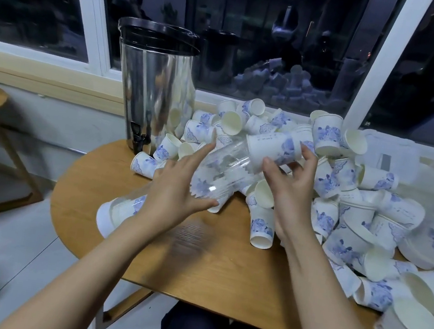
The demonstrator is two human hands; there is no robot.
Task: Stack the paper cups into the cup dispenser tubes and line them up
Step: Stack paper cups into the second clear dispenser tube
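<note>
Head cam, wide-angle, looks fwd & down close over table (pixel 221 273), window (pixel 260 29) ahead.

The urn (pixel 152 83) is polished, mirror-bright metal with a black plastic lid (pixel 157 32); right of it the paper cups (pixel 325 136) are matt white paper, blue-printed; the tube (pixel 224 165) before it is clear glossy plastic; the counter (pixel 222 264) beneath is smooth wood.

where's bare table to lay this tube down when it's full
Bare wood: the near edge of the table, between the filled tube at the left rim and the cup pile; a smaller patch in front of the urn. The right and back are buried in cups.
</note>
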